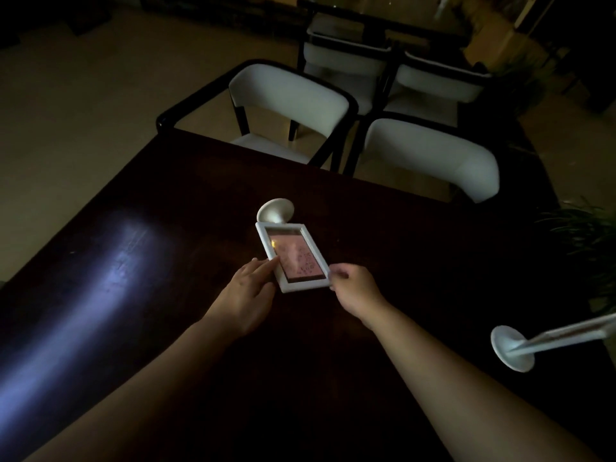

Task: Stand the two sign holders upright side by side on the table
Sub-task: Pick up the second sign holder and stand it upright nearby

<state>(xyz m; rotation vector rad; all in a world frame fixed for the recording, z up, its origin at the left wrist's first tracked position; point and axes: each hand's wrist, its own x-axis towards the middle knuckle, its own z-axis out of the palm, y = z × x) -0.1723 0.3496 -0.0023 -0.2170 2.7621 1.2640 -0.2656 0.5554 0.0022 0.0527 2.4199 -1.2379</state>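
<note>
A white sign holder (289, 251) with a pink card in its frame lies flat near the middle of the dark table (166, 201), its round base pointing away from me. My left hand (248, 288) touches the frame's left edge with its fingers. My right hand (350, 288) pinches the frame's near right corner. A second white sign holder (546, 341) lies on its side at the table's right edge, round base toward the left, its frame running out of view.
White padded chairs with dark frames (430, 158) stand along the far side of the table, more behind them. A leafy plant (580, 241) sits at the right. A bluish glare streak (110, 288) crosses the table's left part. The room is dim.
</note>
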